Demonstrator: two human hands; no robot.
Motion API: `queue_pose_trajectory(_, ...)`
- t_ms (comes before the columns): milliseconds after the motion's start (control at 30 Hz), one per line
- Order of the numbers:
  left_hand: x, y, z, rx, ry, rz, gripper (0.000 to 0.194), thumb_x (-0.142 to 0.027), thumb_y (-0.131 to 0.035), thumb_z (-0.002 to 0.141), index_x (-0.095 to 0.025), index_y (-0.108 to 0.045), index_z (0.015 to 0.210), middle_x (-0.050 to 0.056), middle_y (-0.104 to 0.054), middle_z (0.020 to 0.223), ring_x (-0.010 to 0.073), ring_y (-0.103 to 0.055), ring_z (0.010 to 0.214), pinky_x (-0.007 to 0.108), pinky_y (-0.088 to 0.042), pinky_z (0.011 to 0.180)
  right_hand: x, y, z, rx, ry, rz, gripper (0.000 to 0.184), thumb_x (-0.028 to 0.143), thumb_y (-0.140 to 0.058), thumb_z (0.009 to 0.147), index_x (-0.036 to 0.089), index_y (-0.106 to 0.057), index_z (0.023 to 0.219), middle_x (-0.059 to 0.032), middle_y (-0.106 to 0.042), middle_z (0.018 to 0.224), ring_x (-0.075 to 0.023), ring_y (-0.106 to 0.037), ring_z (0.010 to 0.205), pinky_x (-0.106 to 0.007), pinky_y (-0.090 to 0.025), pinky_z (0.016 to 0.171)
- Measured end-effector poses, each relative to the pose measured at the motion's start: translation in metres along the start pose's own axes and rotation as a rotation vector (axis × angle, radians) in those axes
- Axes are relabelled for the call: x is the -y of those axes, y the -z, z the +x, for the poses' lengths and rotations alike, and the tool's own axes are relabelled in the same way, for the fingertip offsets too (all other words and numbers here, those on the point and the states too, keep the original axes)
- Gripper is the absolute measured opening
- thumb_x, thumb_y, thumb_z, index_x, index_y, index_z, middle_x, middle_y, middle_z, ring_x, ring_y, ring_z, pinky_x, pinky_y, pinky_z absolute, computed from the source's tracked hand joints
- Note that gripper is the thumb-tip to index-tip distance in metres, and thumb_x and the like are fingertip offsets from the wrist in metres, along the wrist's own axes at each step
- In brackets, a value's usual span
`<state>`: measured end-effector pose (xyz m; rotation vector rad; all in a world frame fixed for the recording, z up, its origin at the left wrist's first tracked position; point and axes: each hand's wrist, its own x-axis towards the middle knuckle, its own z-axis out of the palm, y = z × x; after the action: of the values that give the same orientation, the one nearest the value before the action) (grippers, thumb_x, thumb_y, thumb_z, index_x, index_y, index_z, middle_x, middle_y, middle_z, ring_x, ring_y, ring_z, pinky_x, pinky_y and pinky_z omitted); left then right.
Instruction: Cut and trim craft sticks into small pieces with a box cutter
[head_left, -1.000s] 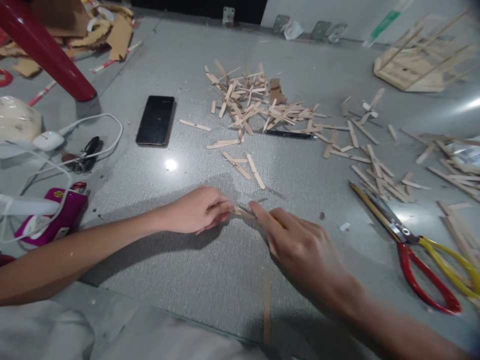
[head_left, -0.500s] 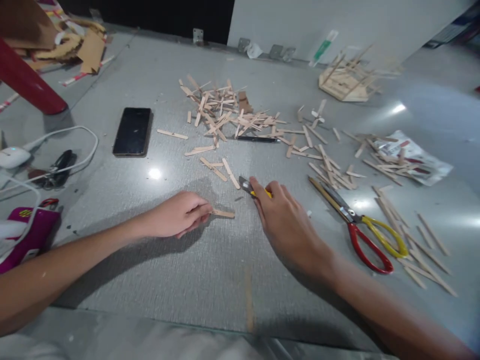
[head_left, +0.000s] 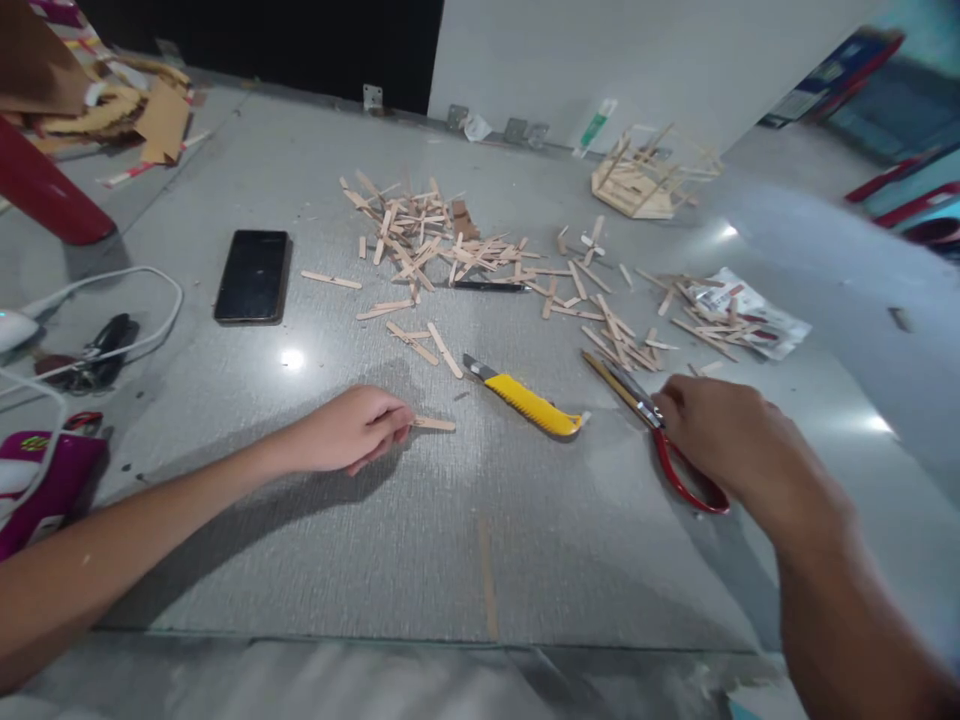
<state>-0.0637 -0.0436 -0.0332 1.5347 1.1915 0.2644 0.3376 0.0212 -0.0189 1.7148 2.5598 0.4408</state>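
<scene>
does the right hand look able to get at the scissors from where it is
Very likely yes: the right hand is right at the scissors, hiding one handle, and the cutter lies off to the left, out of the way.

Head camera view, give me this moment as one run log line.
left hand: pinching wooden stick | right hand: at scissors, grip partly hidden | yellow cutter: on table between hands

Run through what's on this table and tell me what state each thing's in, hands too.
Knife, lying down, blade out, not held.
Scissors, flat, blades close together.
Left hand, closed on a stick.
Right hand, over the scissors' handle; grip hidden.
Phone, screen dark.
Loose sticks, scattered in piles.
Wooden frame, upright.
White gadget, light lit.
</scene>
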Motion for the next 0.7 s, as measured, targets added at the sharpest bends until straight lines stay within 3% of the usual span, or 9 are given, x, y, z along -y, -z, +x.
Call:
queue_pose_trajectory(67,0.001,0.0,0.0,-0.004,0.001,-0.005,0.036,-0.035,-0.037,0.103,-0.018,-0.05,0.074,-0.007,-0.05,0.05,0.0076,-0.048,0.035,0.019,-0.038,0.046,-0.018,-0.018,-0.017,0.058,-0.049,0.012,0.05,0.034,-0.042,0.103,0.016,-0.067,0.063,-0.0054,-0.055,0.048,-0.0087,-0.039,0.039,-0.031,-0.025,0.05)
queue_pose_trajectory(167,0.005,-0.001,0.001,-0.001,0.0,-0.003,0.038,-0.039,-0.038,0.104,-0.018,-0.052,0.075,-0.006,-0.051,0.05,0.0079,-0.049,0.036,0.019,-0.038,0.046,-0.021,-0.034,-0.037,0.165,-0.122,0.106,0.025,0.029,-0.056,0.093,0.019,-0.068,0.073,-0.0065,-0.064,0.059,-0.0163,-0.053,0.048,-0.031,-0.035,0.051)
queue_pose_trajectory(233,0.006,-0.001,0.002,0.002,0.005,0.003,0.039,-0.04,-0.037,0.104,-0.018,-0.052,0.076,-0.006,-0.051,0.051,0.0078,-0.049,0.036,0.019,-0.039,0.046,-0.01,-0.034,-0.041,0.086,-0.187,0.118,0.022,0.033,-0.056,0.092,0.018,-0.07,0.082,-0.0107,-0.068,0.071,-0.0218,-0.06,0.058,-0.034,-0.043,0.054)
queue_pose_trajectory(300,0.006,-0.001,0.002,-0.001,0.009,0.012,0.039,-0.04,-0.037,0.104,-0.018,-0.053,0.076,-0.006,-0.051,0.052,0.0077,-0.049,0.036,0.02,-0.039,0.046,0.005,-0.031,-0.038,-0.083,-0.223,0.154,0.03,0.036,-0.049,0.097,0.016,-0.071,0.104,-0.0166,-0.07,0.094,-0.0261,-0.065,0.075,-0.038,-0.05,0.064)
queue_pose_trajectory(367,0.006,-0.001,0.002,-0.001,0.012,0.017,0.039,-0.04,-0.036,0.104,-0.018,-0.053,0.077,-0.006,-0.051,0.053,0.0077,-0.049,0.036,0.02,-0.039,0.045,0.019,-0.029,-0.028,-0.194,-0.129,0.235,0.037,0.035,-0.042,0.101,0.017,-0.068,0.119,-0.0166,-0.068,0.109,-0.0273,-0.066,0.092,-0.04,-0.053,0.077)
queue_pose_trajectory(467,0.006,-0.001,0.003,-0.002,0.015,0.016,0.038,-0.038,-0.036,0.105,-0.018,-0.053,0.078,-0.006,-0.051,0.053,0.0073,-0.049,0.036,0.02,-0.039,0.046,0.03,-0.035,-0.009,-0.177,0.027,0.243,0.043,0.034,-0.036,0.103,0.016,-0.063,0.131,-0.0191,-0.063,0.123,-0.0312,-0.061,0.107,-0.046,-0.052,0.087)
queue_pose_trajectory(633,0.006,-0.001,0.002,0.0,-0.006,-0.009,0.035,-0.031,-0.037,0.104,-0.017,-0.052,0.076,-0.006,-0.05,0.053,0.0064,-0.049,0.037,0.019,-0.038,0.046,0.028,-0.058,0.01,-0.183,0.034,0.221,0.039,0.03,-0.034,0.101,0.014,-0.067,0.113,-0.0186,-0.065,0.103,-0.0328,-0.057,0.101,-0.049,-0.05,0.085)
queue_pose_trajectory(700,0.006,-0.001,0.002,0.001,-0.028,-0.024,0.034,-0.029,-0.037,0.103,-0.017,-0.053,0.075,-0.006,-0.049,0.051,0.0065,-0.048,0.036,0.019,-0.037,0.046,0.029,-0.061,0.013,-0.211,0.052,0.229,0.037,0.031,-0.035,0.101,0.015,-0.068,0.106,-0.0189,-0.064,0.104,-0.0327,-0.056,0.101,-0.049,-0.05,0.087)
